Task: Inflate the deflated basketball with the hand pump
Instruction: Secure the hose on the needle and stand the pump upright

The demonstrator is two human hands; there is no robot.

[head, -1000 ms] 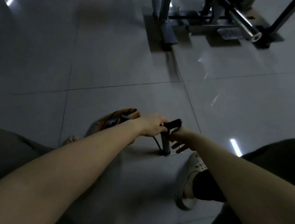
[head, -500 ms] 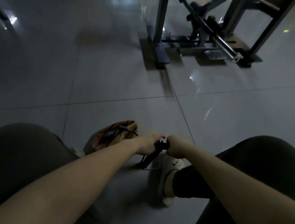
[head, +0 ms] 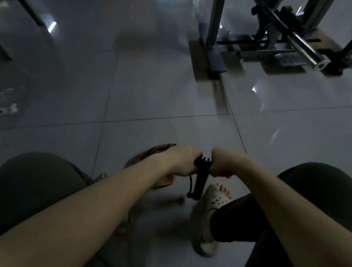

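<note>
In the head view, the handle of the black hand pump (head: 198,180) is gripped by the left hand (head: 180,162) and the right hand (head: 224,161), with the fingers curled round it. The pump is tilted, and its foot is seen just beside a pale sandal (head: 212,202). The basketball (head: 151,153), apparently flattened, is partly hidden behind the left wrist on the tiled floor (head: 167,91).

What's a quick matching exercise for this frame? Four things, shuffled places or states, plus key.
Things:
1 hand pump
2 basketball
3 clog
4 weight machine

Places or states:
A top right of the view
B brown, partly hidden
C tilted, handle gripped by left hand and right hand
D pale, worn, beside the pump's base

Pairs: 1-C, 2-B, 3-D, 4-A
</note>
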